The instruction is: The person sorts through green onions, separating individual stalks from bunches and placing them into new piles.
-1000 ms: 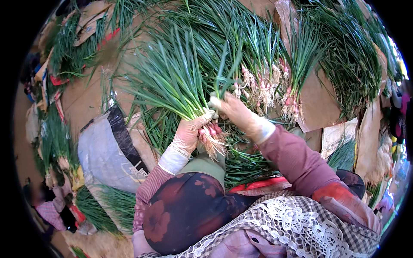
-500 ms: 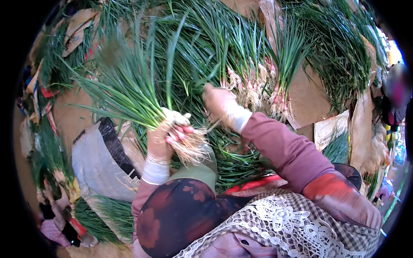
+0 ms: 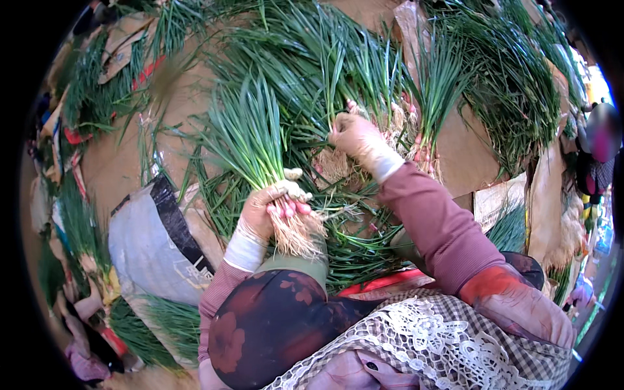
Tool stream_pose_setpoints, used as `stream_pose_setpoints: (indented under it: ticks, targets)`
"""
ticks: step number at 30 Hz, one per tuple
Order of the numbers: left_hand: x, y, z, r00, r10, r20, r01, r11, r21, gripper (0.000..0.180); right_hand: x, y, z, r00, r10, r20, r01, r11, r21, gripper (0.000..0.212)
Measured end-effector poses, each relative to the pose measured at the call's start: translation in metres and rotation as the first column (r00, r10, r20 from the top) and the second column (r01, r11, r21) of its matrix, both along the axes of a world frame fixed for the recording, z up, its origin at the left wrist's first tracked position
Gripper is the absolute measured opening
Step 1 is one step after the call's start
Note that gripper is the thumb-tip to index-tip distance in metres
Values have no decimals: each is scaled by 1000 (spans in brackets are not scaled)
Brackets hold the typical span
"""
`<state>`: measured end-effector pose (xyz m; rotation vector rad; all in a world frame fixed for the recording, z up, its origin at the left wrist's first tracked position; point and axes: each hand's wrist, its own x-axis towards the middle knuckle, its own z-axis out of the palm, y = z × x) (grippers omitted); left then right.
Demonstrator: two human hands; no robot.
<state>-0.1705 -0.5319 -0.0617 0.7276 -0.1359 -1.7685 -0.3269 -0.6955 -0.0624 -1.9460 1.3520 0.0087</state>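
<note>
My left hand (image 3: 259,213) wears a pale glove with a white cuff and is wrapped round a bunch of spring onions (image 3: 260,153). Their pinkish bulbs and stringy roots hang below my fingers, over my knee, and the green leaves fan upward. To the right, my right hand (image 3: 359,136) is closed, its fingertips pinching the base of spring onion stems at the edge of a pile (image 3: 305,84). Roots show below that hand; how many stems it grips is hidden. Just right of it stands another bunch (image 3: 426,123) with pink bulbs and pale roots.
Loose green leaves (image 3: 357,253) lie between my knees. A grey-and-black sack (image 3: 156,240) is on the left, over brown sheeting (image 3: 117,162). A large heap of greens (image 3: 507,84) fills the upper right. Other people (image 3: 598,149) are at both edges.
My left hand has turned its bunch more upright and shifted slightly right. My right hand has moved right and up to the spring onions at the pile's edge, closing on stems there.
</note>
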Motion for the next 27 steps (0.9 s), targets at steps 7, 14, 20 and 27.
stream_pose_setpoints:
  ticks: [7, 14, 20, 27]
  targets:
    - [2, -3, 3, 993, 64, 95, -64, 998, 0, 32, -7, 46, 12, 899, 42, 435, 11, 993, -120, 15]
    - [-5, -6, 5, 984, 115, 138, -116, 993, 2, 27, -4, 72, 17, 928, 325, 181, -228, 882, -412, 12]
    - [1, 1, 0, 982, 73, 174, -73, 997, -5, 26, 17, 84, 14, 867, 357, 349, -215, 898, -385, 18]
    - [-1, -4, 10, 952, 268, 151, -253, 961, -107, 23, 4, 35, -6, 872, 410, -268, -474, 844, -250, 23]
